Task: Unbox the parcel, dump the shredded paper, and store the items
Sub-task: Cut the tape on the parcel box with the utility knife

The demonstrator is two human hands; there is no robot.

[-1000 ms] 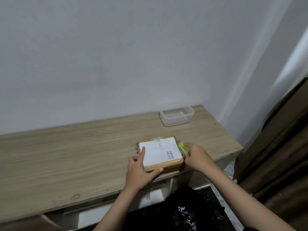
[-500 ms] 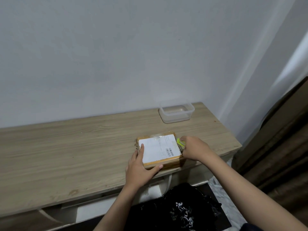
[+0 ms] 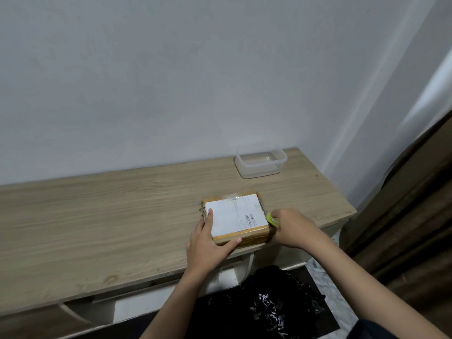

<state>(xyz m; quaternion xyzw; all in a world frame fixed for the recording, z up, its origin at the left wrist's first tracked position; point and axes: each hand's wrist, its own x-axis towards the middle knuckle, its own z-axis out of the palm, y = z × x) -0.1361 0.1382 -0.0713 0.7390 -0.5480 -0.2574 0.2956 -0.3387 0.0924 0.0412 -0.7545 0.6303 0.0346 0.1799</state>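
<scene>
A flat brown parcel (image 3: 241,217) with a white shipping label lies near the front edge of the wooden table (image 3: 110,216). My left hand (image 3: 210,243) presses on its near left corner, forefinger on the label and thumb along the front side. My right hand (image 3: 293,227) is at the parcel's right side, closed around a small yellow-green cutter (image 3: 271,218) whose tip meets the taped right edge. The parcel is still taped closed.
An empty clear plastic container (image 3: 260,161) stands at the back right of the table by the wall. Below the table's front edge sits a black bag (image 3: 269,307) holding white shredded paper. A brown curtain (image 3: 415,216) hangs at the right.
My right hand with the cutter slid away along the parcel's right edge, then came back toward me. My left hand has stayed on the parcel.
</scene>
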